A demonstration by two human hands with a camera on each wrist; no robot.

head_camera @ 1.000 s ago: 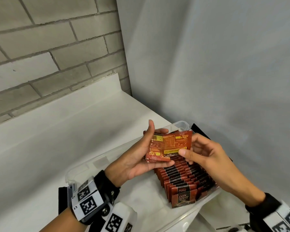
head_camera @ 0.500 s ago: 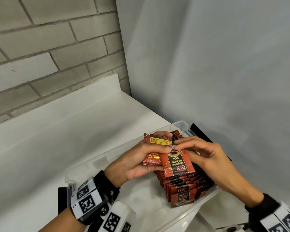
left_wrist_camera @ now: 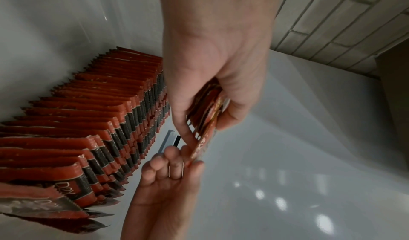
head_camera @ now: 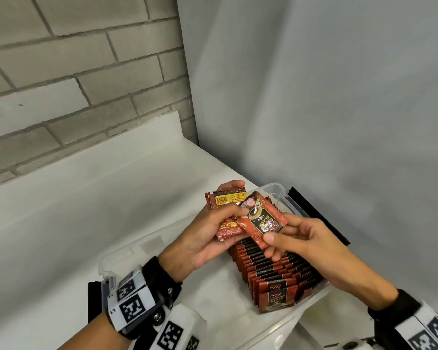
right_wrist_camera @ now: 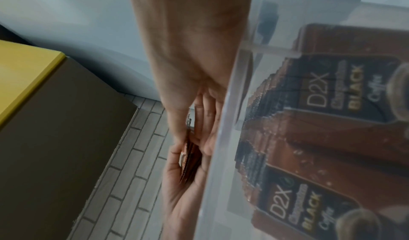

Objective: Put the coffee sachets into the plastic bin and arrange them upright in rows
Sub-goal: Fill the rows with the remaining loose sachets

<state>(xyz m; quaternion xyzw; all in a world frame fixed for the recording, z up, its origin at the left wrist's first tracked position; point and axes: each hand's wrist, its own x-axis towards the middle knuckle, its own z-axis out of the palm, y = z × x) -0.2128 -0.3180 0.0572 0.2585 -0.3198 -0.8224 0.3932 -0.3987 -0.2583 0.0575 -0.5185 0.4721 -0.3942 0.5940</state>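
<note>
Since half a second ago, one sachet [head_camera: 262, 218] pulled farther off stack [head_camera: 228, 213], above bin [head_camera: 276, 192]. Right hand [head_camera: 299, 243] pinches it; left hand [head_camera: 208, 236] grips stack. Two rows [head_camera: 273, 271] stand inside; handful left.

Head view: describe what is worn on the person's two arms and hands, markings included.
Both hands, the left hand and the right hand, are bare, with no gloves or rings visible. Each wrist carries a black strap: the left wrist strap and the right wrist strap. White blocks printed with black square-patterned tags sit on both wrists.
</note>
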